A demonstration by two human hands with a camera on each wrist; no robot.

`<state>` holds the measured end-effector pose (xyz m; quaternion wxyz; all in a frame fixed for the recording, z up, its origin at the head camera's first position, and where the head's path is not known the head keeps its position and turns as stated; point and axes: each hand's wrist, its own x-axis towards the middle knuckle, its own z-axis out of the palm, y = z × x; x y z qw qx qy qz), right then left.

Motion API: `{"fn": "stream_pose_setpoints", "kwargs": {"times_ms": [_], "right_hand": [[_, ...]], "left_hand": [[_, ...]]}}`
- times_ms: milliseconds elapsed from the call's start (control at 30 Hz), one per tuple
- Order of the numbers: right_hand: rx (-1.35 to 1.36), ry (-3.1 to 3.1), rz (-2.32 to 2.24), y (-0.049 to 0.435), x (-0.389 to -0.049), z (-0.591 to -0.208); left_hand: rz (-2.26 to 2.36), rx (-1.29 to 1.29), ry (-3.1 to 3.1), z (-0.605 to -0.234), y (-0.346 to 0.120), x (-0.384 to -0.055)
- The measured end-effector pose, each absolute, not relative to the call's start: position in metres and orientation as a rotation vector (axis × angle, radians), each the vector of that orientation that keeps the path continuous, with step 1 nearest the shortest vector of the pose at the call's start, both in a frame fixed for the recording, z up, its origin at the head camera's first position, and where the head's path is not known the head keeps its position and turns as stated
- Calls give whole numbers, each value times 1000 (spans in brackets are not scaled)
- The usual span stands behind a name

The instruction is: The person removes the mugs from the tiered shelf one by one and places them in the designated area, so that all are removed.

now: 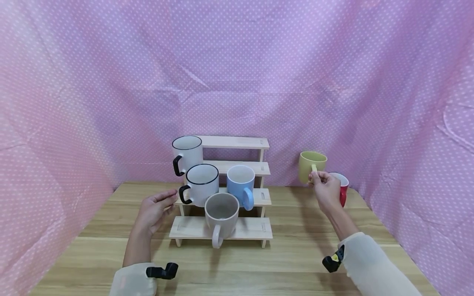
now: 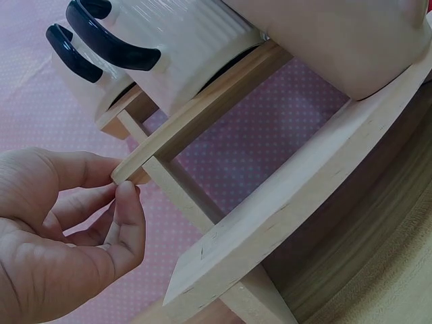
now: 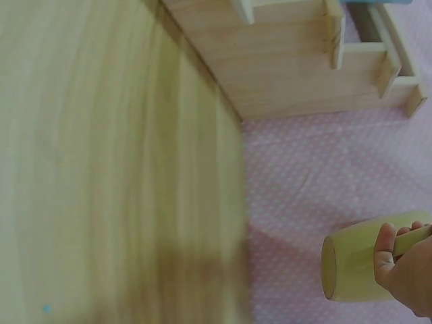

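A yellow mug is held by its handle in my right hand, raised to the right of a stepped wooden stand. The right wrist view shows thumb and fingers round that handle. At the stand's left side, my left hand pinches the end of a step between thumb and fingertips, plain in the left wrist view. Near it, a white mug with black rim and handle shares that step with a light blue mug. A similar white mug stands higher at left; a beige mug sits on the lowest step.
A red mug with a white inside is partly hidden behind my right hand. The stand rests on a wood-grain table. Pink dotted cloth hangs behind and at both sides.
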<state>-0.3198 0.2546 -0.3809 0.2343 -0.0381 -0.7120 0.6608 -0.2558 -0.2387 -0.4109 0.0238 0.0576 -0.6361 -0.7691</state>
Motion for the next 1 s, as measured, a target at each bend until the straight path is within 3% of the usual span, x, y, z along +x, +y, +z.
{"fn": "stream_pose_setpoints", "kwargs": {"times_ms": [1000], "right_hand": [[-231, -2099, 1744, 280, -326, -434]], "left_hand": [[-2375, 178, -1970, -412, -239, -257]]}}
